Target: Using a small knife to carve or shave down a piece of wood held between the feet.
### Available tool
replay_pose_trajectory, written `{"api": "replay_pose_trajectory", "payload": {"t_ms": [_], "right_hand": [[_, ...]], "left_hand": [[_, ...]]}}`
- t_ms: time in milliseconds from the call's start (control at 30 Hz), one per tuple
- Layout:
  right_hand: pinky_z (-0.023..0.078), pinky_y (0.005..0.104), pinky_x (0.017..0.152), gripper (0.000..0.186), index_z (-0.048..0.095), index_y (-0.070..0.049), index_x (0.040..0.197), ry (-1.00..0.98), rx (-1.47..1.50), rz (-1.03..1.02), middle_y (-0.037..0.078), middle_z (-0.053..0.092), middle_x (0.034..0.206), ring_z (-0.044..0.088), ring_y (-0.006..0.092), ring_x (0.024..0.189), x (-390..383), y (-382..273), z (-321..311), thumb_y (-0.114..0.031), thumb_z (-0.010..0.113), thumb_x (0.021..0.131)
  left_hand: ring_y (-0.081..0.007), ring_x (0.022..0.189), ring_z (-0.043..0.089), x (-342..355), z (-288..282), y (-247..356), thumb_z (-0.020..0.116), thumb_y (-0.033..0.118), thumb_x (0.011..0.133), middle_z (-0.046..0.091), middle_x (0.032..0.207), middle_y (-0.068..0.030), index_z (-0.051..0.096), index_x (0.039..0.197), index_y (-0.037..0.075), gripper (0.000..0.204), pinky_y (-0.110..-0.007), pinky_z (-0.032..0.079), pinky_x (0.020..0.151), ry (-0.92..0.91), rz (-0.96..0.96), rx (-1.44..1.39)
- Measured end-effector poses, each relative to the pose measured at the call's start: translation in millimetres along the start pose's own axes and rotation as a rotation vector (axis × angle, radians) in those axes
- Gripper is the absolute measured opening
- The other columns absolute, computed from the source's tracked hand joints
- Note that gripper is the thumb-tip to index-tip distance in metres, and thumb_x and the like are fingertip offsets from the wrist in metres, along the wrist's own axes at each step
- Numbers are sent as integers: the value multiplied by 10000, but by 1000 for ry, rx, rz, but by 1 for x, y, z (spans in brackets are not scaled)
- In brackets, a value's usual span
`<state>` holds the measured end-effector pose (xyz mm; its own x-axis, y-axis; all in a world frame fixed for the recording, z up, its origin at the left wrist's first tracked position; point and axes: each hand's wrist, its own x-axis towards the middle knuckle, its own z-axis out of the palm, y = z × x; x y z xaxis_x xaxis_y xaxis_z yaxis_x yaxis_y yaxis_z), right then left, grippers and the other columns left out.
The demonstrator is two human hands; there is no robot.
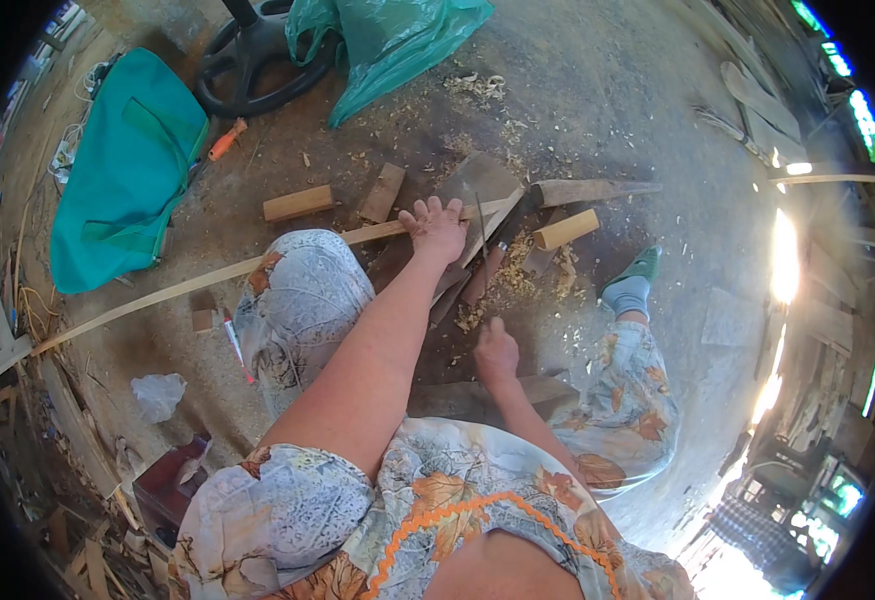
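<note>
My left hand (435,232) bears down on a long, thin wooden strip (197,283), its fingers over the strip and holding it against a flat wooden board (479,178). The strip runs far to the left across my raised knee. Just right of that hand, a thin dark blade (481,228) crosses the strip's end, seen nearly edge-on. My right hand (497,352) is closed, nearer to me and roughly in line with the blade. Whatever it grips is hidden by the fingers. A tool with a brown wooden handle (484,275) lies among shavings between the hands.
Wooden blocks (298,203) and a tapered wooden piece (597,191) lie around the board. A green bag (127,175), an orange-handled tool (227,139), a black wheel-shaped base (247,65) and a green plastic bag (397,45) sit farther off. A marker (237,345) lies beside my left knee.
</note>
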<state>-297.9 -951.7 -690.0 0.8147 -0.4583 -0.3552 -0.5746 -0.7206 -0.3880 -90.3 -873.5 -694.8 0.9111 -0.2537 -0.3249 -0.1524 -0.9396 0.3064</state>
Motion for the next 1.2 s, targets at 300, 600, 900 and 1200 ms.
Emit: {"api": "replay_pose_trajectory", "payload": {"t_ms": [300,600,900,1200], "right_hand": [[452,535,662,137,459,-58,899,10,-17,-23,261,604,758,591,453,752,31,-18,-13,-192,445,879],[436,548,685,150,458,-43,882,23,47,-63,260,603,763,582,457,763,32,-12,-6,-193,454,872],[442,545,682,155,467,-43,902,97,-8,-111,261,597,745,590,445,754,96,-39,-14,-193,460,868],[440,554,672,171,477,-69,958,13,-7,-32,266,601,747,592,445,744,28,-8,-6,-218,449,880]], "left_hand": [[-298,1108,386,-2,0,1,523,373,859,460,1125,-106,517,1089,216,279,-539,225,925,22,-3,-17],[-309,1114,387,1,3,-5,526,366,857,463,1129,-105,519,1083,213,273,-564,218,940,-2,-36,-41],[-306,1110,388,0,1,3,533,360,848,463,1118,-106,520,1083,222,272,-563,212,938,-2,-16,-48],[-298,1126,381,-2,-4,-4,522,366,856,463,1125,-99,523,1080,227,264,-557,210,941,-16,-41,-61]]}}
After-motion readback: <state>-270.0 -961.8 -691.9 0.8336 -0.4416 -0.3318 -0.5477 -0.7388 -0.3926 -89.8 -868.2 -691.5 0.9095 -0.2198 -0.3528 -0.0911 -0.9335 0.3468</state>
